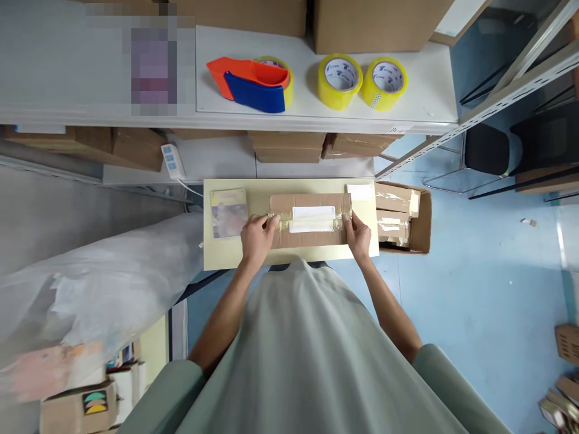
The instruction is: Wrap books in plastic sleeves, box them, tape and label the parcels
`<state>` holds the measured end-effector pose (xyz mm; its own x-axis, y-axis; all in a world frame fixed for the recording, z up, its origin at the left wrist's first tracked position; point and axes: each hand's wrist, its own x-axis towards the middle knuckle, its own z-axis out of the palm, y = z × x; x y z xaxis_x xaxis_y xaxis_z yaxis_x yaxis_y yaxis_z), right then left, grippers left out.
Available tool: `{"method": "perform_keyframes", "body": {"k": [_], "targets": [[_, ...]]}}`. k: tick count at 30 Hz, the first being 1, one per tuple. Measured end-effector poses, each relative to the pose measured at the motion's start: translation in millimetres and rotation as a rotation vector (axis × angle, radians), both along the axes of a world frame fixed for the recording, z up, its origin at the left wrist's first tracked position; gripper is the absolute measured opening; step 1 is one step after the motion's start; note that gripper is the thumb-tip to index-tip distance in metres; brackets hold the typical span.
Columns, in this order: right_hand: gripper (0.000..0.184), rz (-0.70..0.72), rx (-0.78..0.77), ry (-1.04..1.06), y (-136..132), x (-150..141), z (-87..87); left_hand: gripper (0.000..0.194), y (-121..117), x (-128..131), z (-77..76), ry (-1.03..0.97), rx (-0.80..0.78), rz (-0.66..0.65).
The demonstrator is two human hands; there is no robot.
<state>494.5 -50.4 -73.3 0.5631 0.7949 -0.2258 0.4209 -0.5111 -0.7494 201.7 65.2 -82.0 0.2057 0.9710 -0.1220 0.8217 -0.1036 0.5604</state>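
Observation:
A flat brown cardboard parcel (310, 236) lies on a pale yellow table (226, 253), with a white label and clear tape across its top. My left hand (257, 238) rests at the parcel's left end, fingers bent and pressing the tape down there. At the right end my right hand (359, 235) presses the tape in the same way. A small clear-wrapped packet (228, 212) lies on the table left of my left hand.
An orange and blue tape dispenser (251, 82) and two yellow tape rolls (339, 80) (384, 82) sit on the white shelf above. An open carton of taped parcels (402, 216) stands right of the table. A white power strip (172, 161) hangs at back left. Plastic sheeting (99, 289) lies left.

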Motion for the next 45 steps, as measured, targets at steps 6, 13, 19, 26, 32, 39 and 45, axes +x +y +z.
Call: {"method": "perform_keyframes", "body": {"k": [6, 13, 19, 26, 32, 39, 45], "targets": [[0.077, 0.019, 0.139, 0.214, -5, -2, 28.6, 0.041, -10, -39, 19.0, -0.293, 0.043, 0.04], [0.061, 0.145, 0.168, 0.281, -23, 7, 1.9, 0.042, -34, -66, -4.8, -0.394, -0.168, 0.138], [0.056, 0.19, -0.031, 0.408, -48, 7, -70.8, 0.037, -62, -68, -67.6, -0.239, -0.432, 0.278], [0.055, 0.244, -0.187, 0.335, -38, 24, -95.3, 0.033, -48, -72, -96.7, -0.29, -0.456, 0.236], [0.067, 0.158, -0.1, 0.304, 15, 29, -90.4, 0.041, 9, -48, -94.2, -0.406, -0.388, 0.319], [0.062, 0.162, -0.035, 0.241, 37, 21, -68.0, 0.047, 26, -26, -59.7, -0.473, -0.358, 0.355], [0.083, 0.098, 0.091, 0.25, 27, 26, -20.6, 0.078, 11, -35, -15.4, -0.636, -0.257, 0.298]]}}
